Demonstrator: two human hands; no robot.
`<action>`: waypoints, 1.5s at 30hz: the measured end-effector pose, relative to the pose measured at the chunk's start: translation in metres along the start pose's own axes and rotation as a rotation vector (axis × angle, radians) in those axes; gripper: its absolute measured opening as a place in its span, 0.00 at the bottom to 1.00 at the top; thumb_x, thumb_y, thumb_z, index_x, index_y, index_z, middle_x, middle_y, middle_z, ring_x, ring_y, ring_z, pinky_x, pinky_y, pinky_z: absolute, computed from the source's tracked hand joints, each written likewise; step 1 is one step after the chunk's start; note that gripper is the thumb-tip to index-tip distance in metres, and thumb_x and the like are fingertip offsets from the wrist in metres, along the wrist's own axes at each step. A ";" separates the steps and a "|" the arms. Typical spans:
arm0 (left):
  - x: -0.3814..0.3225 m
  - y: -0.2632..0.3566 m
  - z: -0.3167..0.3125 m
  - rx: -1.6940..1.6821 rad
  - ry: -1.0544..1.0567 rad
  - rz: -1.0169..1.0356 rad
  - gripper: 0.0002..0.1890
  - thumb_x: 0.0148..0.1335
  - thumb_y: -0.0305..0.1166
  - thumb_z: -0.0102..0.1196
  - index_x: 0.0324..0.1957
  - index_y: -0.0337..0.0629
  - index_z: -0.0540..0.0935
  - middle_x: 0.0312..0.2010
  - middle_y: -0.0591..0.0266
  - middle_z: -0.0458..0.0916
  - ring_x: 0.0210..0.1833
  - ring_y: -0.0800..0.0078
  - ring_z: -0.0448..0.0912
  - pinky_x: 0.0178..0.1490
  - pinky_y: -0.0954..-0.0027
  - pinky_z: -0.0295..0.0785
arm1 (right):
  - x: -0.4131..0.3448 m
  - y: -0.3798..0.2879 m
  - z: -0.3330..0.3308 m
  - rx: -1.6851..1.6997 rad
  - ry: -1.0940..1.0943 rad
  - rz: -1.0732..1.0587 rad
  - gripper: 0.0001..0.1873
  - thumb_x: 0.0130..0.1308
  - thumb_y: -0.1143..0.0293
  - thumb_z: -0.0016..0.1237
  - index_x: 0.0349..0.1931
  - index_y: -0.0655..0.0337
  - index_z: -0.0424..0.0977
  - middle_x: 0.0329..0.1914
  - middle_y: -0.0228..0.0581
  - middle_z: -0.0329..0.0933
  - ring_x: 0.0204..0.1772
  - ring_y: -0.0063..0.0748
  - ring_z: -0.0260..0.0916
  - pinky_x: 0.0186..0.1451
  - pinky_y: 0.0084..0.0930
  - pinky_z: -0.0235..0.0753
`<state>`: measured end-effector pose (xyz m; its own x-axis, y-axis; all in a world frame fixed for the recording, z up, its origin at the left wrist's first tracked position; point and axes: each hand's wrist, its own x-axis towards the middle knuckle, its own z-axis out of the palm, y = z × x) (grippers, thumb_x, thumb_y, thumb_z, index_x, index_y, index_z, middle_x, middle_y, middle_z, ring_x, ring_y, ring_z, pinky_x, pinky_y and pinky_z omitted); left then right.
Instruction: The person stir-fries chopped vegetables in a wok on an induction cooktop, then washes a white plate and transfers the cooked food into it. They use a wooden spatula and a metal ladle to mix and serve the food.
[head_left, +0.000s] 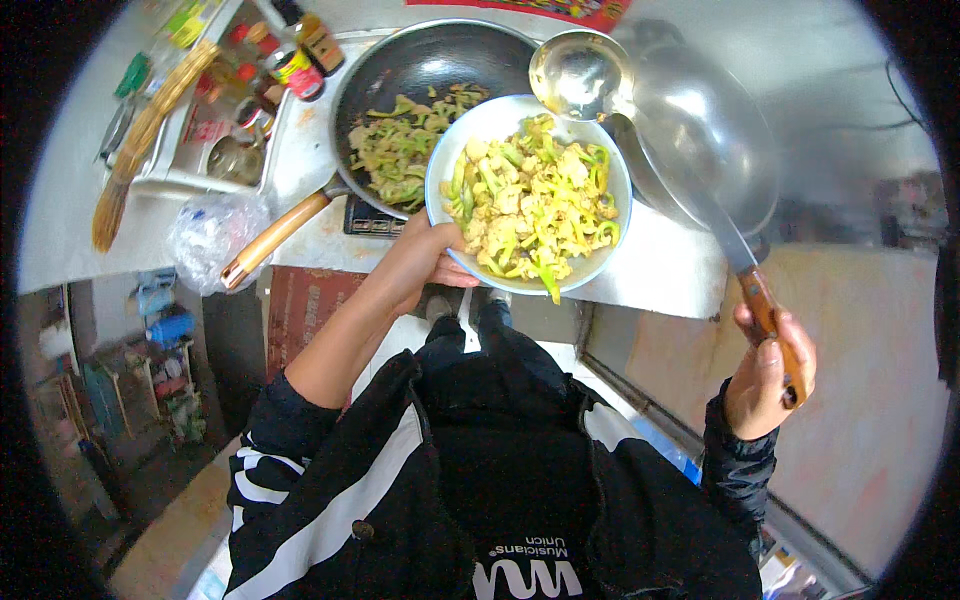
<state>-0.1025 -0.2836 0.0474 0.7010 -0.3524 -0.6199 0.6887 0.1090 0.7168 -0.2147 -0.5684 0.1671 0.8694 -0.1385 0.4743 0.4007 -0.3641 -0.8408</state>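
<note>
My left hand (431, 255) holds a white bowl (461, 142) with a blue rim by its near left side. Cooked cauliflower florets (532, 199) fill the bowl, and one piece hangs over the near rim. In my right hand (772, 371) is the wooden handle of a steel ladle (581, 71). The ladle's cup is raised just beyond the bowl, with small food bits stuck near its neck. Behind and left of the bowl sits a dark wok (427, 56), with more cauliflower (405, 142) in it. The bowl hides part of the wok's right side.
A wooden wok handle (277, 236) juts toward me over the counter edge, beside a crumpled plastic bag (214, 240). Sauce bottles (296, 71) stand in a white tray (274, 154) at left, with a straw brush (142, 150). A large metal lid or pan (712, 127) is at right.
</note>
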 end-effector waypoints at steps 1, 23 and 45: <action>0.001 -0.002 0.004 0.008 -0.027 -0.021 0.30 0.47 0.29 0.46 0.55 0.30 0.59 0.42 0.47 0.75 0.36 0.62 0.80 0.31 0.67 0.81 | -0.004 0.000 -0.004 0.077 0.092 0.071 0.14 0.59 0.76 0.42 0.46 0.69 0.67 0.44 0.58 0.69 0.41 0.50 0.74 0.47 0.41 0.73; 0.118 -0.142 0.094 -0.037 -0.079 -0.053 0.24 0.56 0.39 0.48 0.53 0.39 0.64 0.36 0.53 0.76 0.27 0.68 0.79 0.24 0.71 0.76 | 0.025 0.070 0.104 -0.539 -0.394 -0.067 0.13 0.51 0.84 0.48 0.39 0.67 0.73 0.40 0.50 0.74 0.44 0.40 0.73 0.48 0.27 0.70; -0.040 -0.146 -0.086 -0.467 0.027 -0.051 0.22 0.54 0.27 0.48 0.53 0.38 0.69 0.45 0.51 0.74 0.47 0.65 0.74 0.51 0.65 0.70 | 0.029 0.150 0.180 0.605 0.062 0.933 0.16 0.58 0.72 0.44 0.43 0.74 0.67 0.41 0.49 0.72 0.40 0.47 0.76 0.39 0.30 0.80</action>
<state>-0.2148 -0.2055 -0.0598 0.6643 -0.3445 -0.6633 0.7277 0.5008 0.4687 -0.0767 -0.4610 0.0076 0.8939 -0.1756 -0.4123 -0.3131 0.4135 -0.8550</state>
